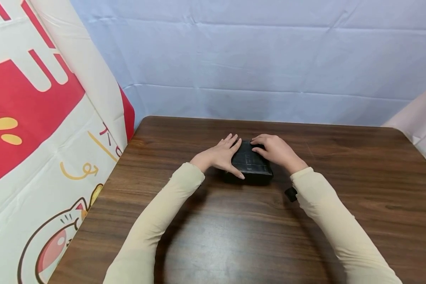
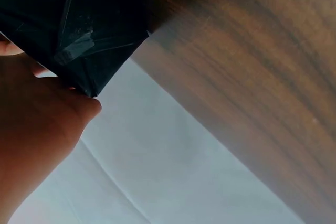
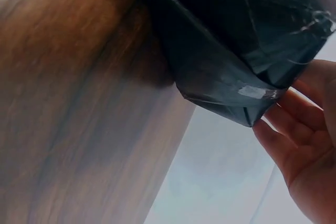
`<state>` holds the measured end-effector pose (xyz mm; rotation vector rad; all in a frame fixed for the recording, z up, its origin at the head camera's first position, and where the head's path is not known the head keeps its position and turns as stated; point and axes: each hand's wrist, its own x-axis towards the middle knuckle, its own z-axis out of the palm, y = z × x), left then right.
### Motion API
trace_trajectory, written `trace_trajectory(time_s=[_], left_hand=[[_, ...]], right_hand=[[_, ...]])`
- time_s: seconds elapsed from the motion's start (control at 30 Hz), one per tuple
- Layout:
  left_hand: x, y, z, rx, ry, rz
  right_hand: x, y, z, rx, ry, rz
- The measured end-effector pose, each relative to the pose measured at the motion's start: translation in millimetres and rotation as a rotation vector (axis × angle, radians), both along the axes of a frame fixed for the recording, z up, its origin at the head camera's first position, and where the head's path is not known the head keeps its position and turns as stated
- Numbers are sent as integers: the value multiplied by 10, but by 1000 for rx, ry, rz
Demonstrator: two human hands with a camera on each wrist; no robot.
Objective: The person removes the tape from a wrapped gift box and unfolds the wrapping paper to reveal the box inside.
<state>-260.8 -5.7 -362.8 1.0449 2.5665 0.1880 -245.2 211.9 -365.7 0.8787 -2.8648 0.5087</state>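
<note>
Just right of the head view's centre, the box [image 1: 250,161] is being touched on the table [image 1: 213,236] by both hands: the left hand [image 1: 221,155] is being rested, fingers spread, along its left edge; the right hand [image 1: 276,150], loosely bent, at its upper right. Light, stiff, slippery handling is being judged likely; opposite sides are being favoured.

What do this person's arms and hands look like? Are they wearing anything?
The left hand and right hand have no gloves on. The left sleeve and right sleeve are long, cream and plain, with some wrinkles. A small black piece pokes out beside the right sleeve, but I can't tell what it is.
</note>
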Motion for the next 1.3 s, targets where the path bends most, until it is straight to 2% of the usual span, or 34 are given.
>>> trace_trajectory(time_s=[0.13, 0.27, 0.43, 0.63, 0.7, 0.9, 0.97, 1.2, 1.3], left_hand=[[15, -12, -54, 58, -4, 15], [48, 13, -126, 86, 88, 36], [117, 44, -173, 76, 176, 41], [146, 46, -159, 48, 232, 44], [141, 44, -151, 38, 249, 50], [136, 57, -134, 29, 358, 58], [145, 55, -125, 41, 354, 50], [124, 30, -150, 81, 234, 34], [93, 26, -173, 84, 219, 35]], right_hand=[[2, -25, 2, 7, 9, -27], [65, -11, -19, 5, 24, -44], [272, 15, -64, 8, 17, -59], [518, -38, -99, 22, -70, -48], [545, -49, -113, 21, -98, -32], [525, -34, -140, 24, -120, -15], [508, -33, -147, 37, -118, -18], [428, -36, -151, 70, -107, -16], [400, -43, -154, 78, -112, -18]])
